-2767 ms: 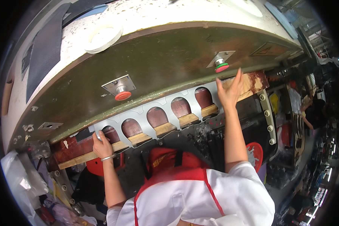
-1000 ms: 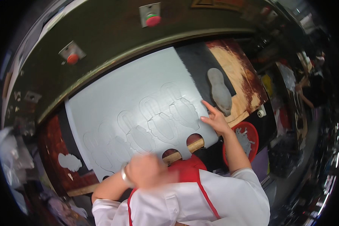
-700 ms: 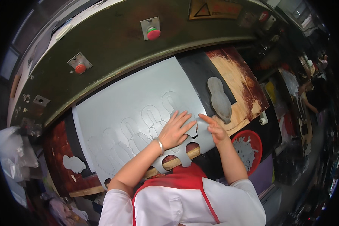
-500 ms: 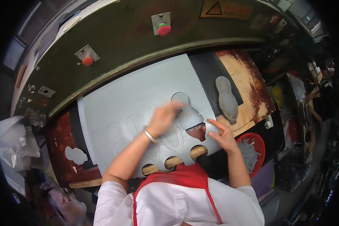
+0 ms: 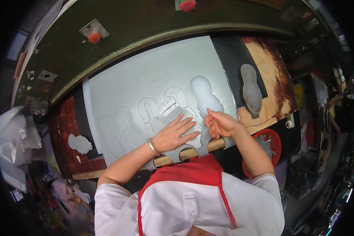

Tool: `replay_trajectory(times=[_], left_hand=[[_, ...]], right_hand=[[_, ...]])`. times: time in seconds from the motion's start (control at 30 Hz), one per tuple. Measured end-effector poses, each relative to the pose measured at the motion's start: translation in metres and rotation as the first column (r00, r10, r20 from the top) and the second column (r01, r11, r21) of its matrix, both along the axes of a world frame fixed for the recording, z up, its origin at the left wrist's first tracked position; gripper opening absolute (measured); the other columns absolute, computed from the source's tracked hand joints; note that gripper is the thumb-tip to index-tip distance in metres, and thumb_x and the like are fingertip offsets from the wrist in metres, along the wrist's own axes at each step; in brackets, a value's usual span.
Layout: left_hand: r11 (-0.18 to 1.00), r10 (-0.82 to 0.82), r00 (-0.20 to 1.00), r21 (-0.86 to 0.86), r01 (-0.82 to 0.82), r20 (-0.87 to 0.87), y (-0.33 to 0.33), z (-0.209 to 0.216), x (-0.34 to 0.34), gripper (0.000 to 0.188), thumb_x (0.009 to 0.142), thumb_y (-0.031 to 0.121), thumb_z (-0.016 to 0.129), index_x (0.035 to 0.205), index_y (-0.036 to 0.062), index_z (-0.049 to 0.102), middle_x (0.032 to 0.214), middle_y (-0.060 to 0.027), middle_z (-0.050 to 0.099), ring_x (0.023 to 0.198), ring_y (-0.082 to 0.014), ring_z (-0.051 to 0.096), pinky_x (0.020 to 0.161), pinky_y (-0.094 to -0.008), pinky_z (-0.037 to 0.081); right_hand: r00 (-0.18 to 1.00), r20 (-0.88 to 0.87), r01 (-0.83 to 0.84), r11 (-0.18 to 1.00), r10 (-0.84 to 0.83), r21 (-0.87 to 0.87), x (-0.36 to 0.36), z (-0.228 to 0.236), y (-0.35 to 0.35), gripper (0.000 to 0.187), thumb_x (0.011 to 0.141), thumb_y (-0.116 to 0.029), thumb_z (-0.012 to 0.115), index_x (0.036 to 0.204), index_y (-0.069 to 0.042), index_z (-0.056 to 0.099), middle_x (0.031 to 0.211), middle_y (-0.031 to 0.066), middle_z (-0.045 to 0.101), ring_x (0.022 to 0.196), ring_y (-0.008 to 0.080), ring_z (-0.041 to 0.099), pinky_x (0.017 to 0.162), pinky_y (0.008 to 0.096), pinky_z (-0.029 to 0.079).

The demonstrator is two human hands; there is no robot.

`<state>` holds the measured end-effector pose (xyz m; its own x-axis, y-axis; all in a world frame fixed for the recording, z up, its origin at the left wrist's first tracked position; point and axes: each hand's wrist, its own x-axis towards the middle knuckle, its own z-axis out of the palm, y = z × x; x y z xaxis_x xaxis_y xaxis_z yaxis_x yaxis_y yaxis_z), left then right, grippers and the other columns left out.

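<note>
On the pale grey sheet, the left hand lies flat and spread while the right hand pinches a cut-out piece.

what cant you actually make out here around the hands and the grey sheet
- Head view: the near edge of the grey sheet is covered by the left hand, the right hand and the red apron.
- What lies under the left hand's palm is hidden.
- The top red button is cut off by the frame edge.
- Clutter at the dark right rim is too small and bent to tell apart.
</note>
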<state>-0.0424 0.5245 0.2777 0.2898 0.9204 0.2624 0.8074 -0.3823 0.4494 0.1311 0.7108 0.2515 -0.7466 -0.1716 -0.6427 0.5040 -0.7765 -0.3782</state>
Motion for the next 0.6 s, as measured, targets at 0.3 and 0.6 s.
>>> replay_trajectory(times=[0.3, 0.6], left_hand=[[0.982, 0.185, 0.876, -0.054, -0.179, 0.445, 0.012, -0.012, -0.013, 0.055, 0.070, 0.005, 0.073, 0.122, 0.0110, 0.055, 0.116, -0.0165, 0.058, 0.115, -0.0330, 0.054, 0.104, -0.0428, 0.039], [0.596, 0.394, 0.414, 0.115, -0.795, 0.820, 0.042, 0.116, -0.165, 0.026, 0.094, 0.020, 0.058, 0.110, -0.0003, 0.058, 0.098, -0.0047, 0.064, 0.088, -0.0108, 0.057, 0.081, -0.0254, 0.046]], right_hand=[[0.932, -0.264, 0.248, 0.968, -0.250, -0.042, 0.004, -0.001, -0.021, 0.044, 0.099, -0.037, 0.040, 0.073, -0.003, 0.051, 0.051, 0.0078, 0.047, 0.043, 0.0198, 0.048, 0.037, 0.0274, 0.032], [0.964, -0.241, 0.268, 0.410, -0.116, 0.872, 0.020, 0.038, -0.052, 0.017, 0.080, -0.008, 0.071, 0.089, 0.002, 0.060, 0.102, 0.0104, 0.061, 0.076, 0.0122, 0.062, 0.064, 0.0253, 0.052]])
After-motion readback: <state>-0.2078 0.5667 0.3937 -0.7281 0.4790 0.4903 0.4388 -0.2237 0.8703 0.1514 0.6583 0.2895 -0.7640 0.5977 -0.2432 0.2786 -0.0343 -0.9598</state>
